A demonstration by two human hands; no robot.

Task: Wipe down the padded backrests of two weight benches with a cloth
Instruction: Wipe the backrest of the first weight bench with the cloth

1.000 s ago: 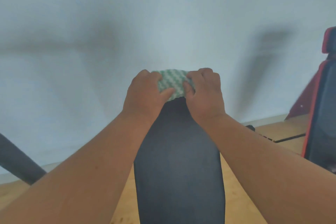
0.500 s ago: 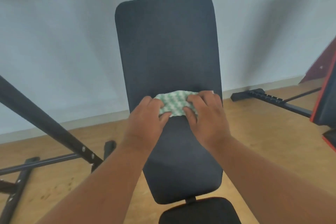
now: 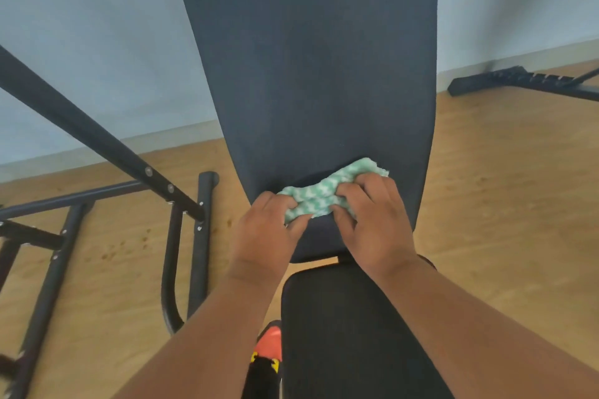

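I see a light wooden floor (image 3: 486, 204) meeting a pale blue-grey wall (image 3: 97, 42) along a low skirting. The dark padded backrest (image 3: 308, 74) rises steeply in front of me, filling the middle of the view, and its top edge is cut off. Below it sits the black seat pad (image 3: 340, 334), just apart from the backrest's lower end. To the left stands a black metal frame (image 3: 181, 236) with a slanted bar crossing toward the wall; far right, another black bar (image 3: 505, 82) lies on the floor by the wall. A red and yellow part (image 3: 269, 347) shows beside the seat. The green-and-white cloth (image 3: 321, 194) lies bunched near the backrest's lower end. My left hand (image 3: 265, 230) and right hand (image 3: 376, 220) both have fingers curled into the cloth, gripping it against the padding, one at each end.
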